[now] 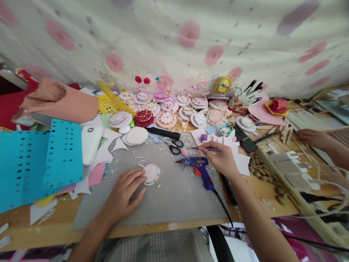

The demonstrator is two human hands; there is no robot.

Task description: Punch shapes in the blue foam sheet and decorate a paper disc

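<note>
My left hand (127, 194) rests on the grey cutting mat (169, 203), its fingertips touching the left edge of a small white disc (151, 173) rimmed with coloured dots. Pinched in my right hand (219, 158) is a thin purple tool (204, 149), its tip over a little pile of pink and white bits (190, 152). Just below that pile lies a blue glue gun (200, 168) with a red trigger and a lit red light. Black-handled scissors (176, 146) lie left of the pile.
Rows of small decorated paper hats (167, 119) stand along the back. Blue dotted sheets (62, 153) and a white case (91, 145) lie left. On the right are brown nuts or shells (260, 169), a power strip (296, 196) and another person's hand (311, 138).
</note>
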